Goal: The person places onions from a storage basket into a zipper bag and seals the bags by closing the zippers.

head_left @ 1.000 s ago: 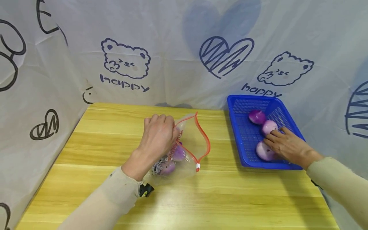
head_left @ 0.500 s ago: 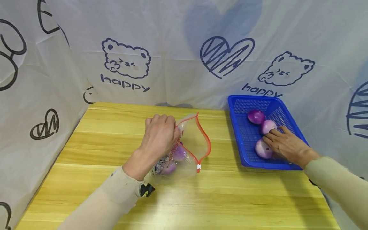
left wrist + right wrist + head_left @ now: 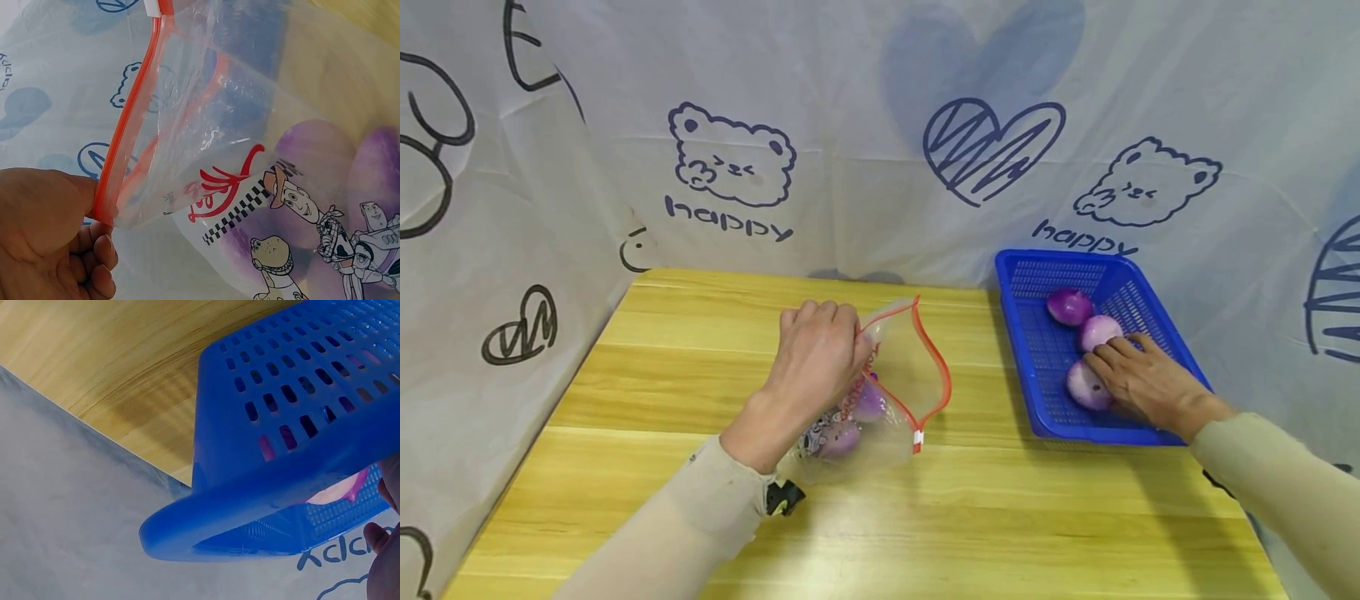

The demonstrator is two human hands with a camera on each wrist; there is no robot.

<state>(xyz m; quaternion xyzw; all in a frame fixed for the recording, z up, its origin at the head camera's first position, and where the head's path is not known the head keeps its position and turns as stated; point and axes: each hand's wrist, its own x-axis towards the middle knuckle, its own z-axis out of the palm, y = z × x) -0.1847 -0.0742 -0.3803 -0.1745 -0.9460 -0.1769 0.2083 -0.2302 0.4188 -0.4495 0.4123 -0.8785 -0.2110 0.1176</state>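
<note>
Three purple onions lie in the blue basket [image 3: 1037, 350] at the table's [image 3: 700, 367] right rear; two more show through the clear zip bag [image 3: 880, 400] at centre. Left hand [image 3: 816, 358] pinches the bag's orange rim, mouth held agape, unchanged over the last second. Right hand [image 3: 1142, 383] rests, fingers loosely curved, on the nearest onion [image 3: 1086, 385], which has rolled slightly toward the far wall since a second ago; judged not yet gripped or lifted.

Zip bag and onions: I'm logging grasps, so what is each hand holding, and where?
Left hand pinches the zip bag at its orange rim. Right hand rests on an onion in the blue basket.
</note>
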